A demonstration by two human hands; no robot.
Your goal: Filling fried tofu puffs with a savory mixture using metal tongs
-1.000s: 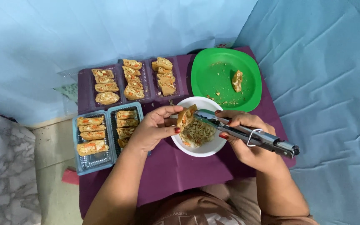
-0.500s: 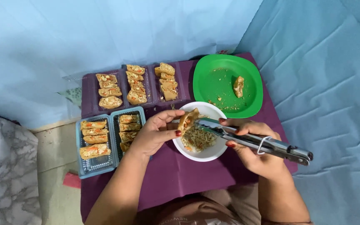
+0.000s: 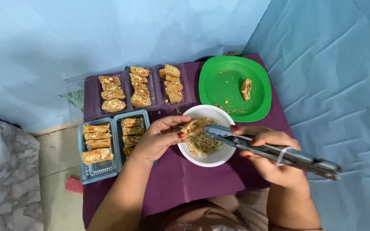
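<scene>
My left hand (image 3: 157, 139) holds a filled pastry piece (image 3: 192, 126) over a white bowl (image 3: 214, 159) of shredded filling (image 3: 202, 145). Metal tongs (image 3: 270, 150) are gripped in my right hand (image 3: 273, 160), their tips resting against the pastry above the bowl. The bowl sits on a purple cloth (image 3: 180, 184) that covers a small table.
A green plate (image 3: 223, 87) with one pastry piece (image 3: 246, 89) and crumbs sits behind the bowl. Clear plastic trays (image 3: 120, 92) at the back and blue-rimmed trays (image 3: 101, 169) at the left hold rows of pastry pieces. Blue fabric surrounds the table.
The pastry in my left hand has shifted slightly left over the bowl, and the tongs have followed it. The view has moved a little.
</scene>
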